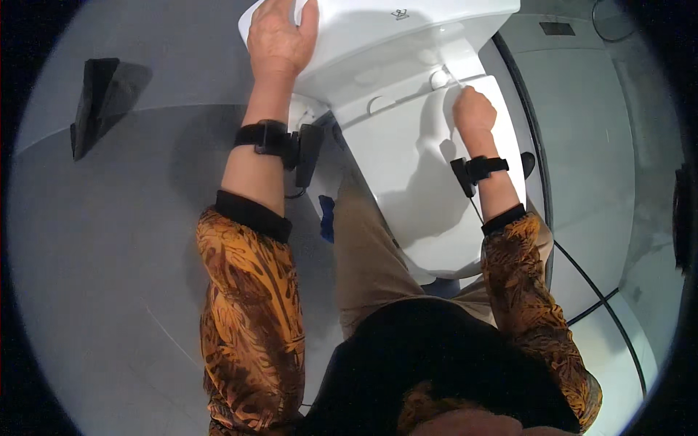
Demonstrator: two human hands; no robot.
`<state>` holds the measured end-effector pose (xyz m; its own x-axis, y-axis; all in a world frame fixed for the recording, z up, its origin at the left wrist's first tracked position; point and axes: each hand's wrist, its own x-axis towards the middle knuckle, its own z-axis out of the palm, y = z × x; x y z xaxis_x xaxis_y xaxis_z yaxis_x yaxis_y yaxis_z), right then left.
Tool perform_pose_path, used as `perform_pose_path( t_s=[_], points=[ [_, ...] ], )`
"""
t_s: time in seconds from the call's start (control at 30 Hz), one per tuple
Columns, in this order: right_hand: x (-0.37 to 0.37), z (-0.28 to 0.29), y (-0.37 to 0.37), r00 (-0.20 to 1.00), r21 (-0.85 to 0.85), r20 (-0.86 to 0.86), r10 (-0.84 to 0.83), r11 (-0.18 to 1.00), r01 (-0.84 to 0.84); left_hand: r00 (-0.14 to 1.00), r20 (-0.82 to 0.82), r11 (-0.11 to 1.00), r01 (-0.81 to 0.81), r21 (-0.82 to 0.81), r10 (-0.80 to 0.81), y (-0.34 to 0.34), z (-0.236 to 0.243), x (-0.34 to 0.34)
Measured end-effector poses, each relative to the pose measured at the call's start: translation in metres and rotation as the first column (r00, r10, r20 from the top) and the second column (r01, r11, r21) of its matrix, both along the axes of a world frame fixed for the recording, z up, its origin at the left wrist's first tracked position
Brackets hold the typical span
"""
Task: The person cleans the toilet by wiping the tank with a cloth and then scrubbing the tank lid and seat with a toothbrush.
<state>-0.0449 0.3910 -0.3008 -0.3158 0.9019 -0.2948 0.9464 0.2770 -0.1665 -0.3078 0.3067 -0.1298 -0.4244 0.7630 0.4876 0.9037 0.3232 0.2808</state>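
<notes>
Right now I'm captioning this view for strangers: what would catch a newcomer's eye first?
A closed white toilet lid dominates the middle. Farther up, the left hand lies on the left end of the tank; the right hand grips a thin pale stick by the lid's back edge. Orange-and-dark patterned sleeves stand out below, left and right.

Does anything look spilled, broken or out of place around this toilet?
Nothing looks spilled or broken: the toilet lid lies shut, the left hand rests on the tank, and the right hand holds a thin pale stick. The one odd bit is a blue thing beside the trouser leg, too unclear to identify.
</notes>
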Motion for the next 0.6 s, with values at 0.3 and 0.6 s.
perform_pose_path(
  t_s=[0.3, 0.6],
  points=[
    [-0.018, 0.005, -0.035, 0.963, 0.003, -0.145, 0.229, 0.973, -0.231, 1.000, -0.006, 0.998, -0.010, -0.061, 0.009, 0.020, 0.002, 0.006],
    [-0.060, 0.018, -0.042, 0.695, 0.073, -0.377, 0.611, 0.768, -0.636, 1.000, 0.012, 0.997, -0.005, -0.072, 0.006, 0.054, 0.027, 0.038]
  ],
)
